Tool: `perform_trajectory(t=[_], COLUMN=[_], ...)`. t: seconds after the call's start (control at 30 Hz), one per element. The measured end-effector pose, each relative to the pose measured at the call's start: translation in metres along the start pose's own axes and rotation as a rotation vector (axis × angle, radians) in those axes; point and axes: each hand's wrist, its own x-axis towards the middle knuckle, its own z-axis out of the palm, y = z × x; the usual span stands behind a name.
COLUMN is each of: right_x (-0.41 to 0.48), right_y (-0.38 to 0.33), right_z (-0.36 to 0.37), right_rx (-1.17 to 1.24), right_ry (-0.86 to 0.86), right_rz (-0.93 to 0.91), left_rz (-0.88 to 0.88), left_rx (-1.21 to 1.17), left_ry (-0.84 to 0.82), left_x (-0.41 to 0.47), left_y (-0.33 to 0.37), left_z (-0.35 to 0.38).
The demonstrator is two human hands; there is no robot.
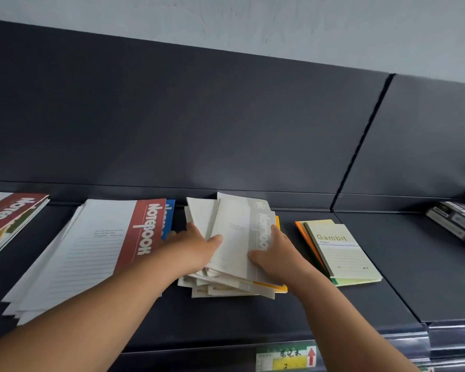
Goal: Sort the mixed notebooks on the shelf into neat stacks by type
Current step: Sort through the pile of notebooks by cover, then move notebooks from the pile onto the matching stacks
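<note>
An untidy pile of small cream and grey notebooks (234, 232) lies in the middle of the dark shelf (226, 318), with an orange one showing underneath. My left hand (196, 248) holds the pile's left side, thumb on the top cover. My right hand (273, 253) holds its right side, thumb on the top cover and fingers along the edge. To the left lies a spread stack of large notebooks with red and blue spines (97, 251). To the right sits a small stack topped by a pale green "Gambit" notebook (341, 253).
More large red notebooks (8, 221) lie at the far left edge. Dark boxed items (459, 218) sit on the neighbouring shelf section at the right. A shelf back panel (199, 116) rises behind the stacks. A price label (285, 358) is on the front rail.
</note>
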Motion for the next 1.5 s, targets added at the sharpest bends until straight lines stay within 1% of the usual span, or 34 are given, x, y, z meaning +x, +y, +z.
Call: perform_trajectory(t=[0.07, 0.17, 0.27, 0.37, 0.43, 0.53, 0.67, 0.87, 0.97, 1.03, 1.13, 1.23, 1.37, 1.5], right_x=[-0.001, -0.002, -0.005, -0.009, -0.012, -0.015, -0.017, -0.028, -0.040, -0.049, -0.063, -0.071, -0.078, -0.080], right_y=[0.001, 0.003, 0.001, -0.009, -0.019, -0.034, -0.057, -0.116, -0.146, -0.166, -0.195, -0.227, -0.270, -0.305], right_z=[0.000, 0.000, 0.002, 0.004, 0.007, 0.013, 0.028, 0.071, 0.099, 0.118, 0.147, 0.180, 0.233, 0.286], right_rx=[-0.012, -0.051, -0.226, -0.323, -0.383, -0.446, -0.428, -0.282, -0.252, -0.219, -0.210, -0.184, -0.099, -0.012], right_ry=[-0.010, 0.015, 0.109, 0.164, 0.180, 0.177, 0.148, 0.077, 0.017, -0.038, -0.103, -0.133, -0.185, -0.195], right_rz=[0.002, 0.003, -0.006, -0.110, -0.198, -0.301, -0.416, -0.644, -0.713, -0.735, -0.758, -0.742, -0.653, -0.500], left_rz=[0.018, 0.077, 0.186, 0.285, 0.301, 0.292, 0.257, 0.059, -0.032, -0.096, -0.159, -0.193, -0.221, -0.214], left_rx=[0.030, 0.006, 0.030, 0.114, 0.123, 0.147, 0.167, 0.209, 0.150, 0.116, 0.159, 0.186, 0.204, 0.205], left_ry=[0.037, 0.073, 0.145, 0.274, 0.328, 0.380, 0.472, 0.530, 0.549, 0.553, 0.598, 0.604, 0.577, 0.471], left_x=[0.003, 0.005, -0.001, -0.009, -0.012, -0.017, -0.027, -0.051, -0.060, -0.065, -0.066, -0.064, -0.054, -0.036], left_y=[-0.002, -0.007, -0.010, -0.013, -0.019, -0.034, -0.061, -0.122, -0.164, -0.193, -0.236, -0.283, -0.353, -0.414], left_z=[0.002, 0.001, -0.003, -0.009, -0.014, -0.022, -0.037, -0.069, -0.085, -0.097, -0.120, -0.145, -0.178, -0.204])
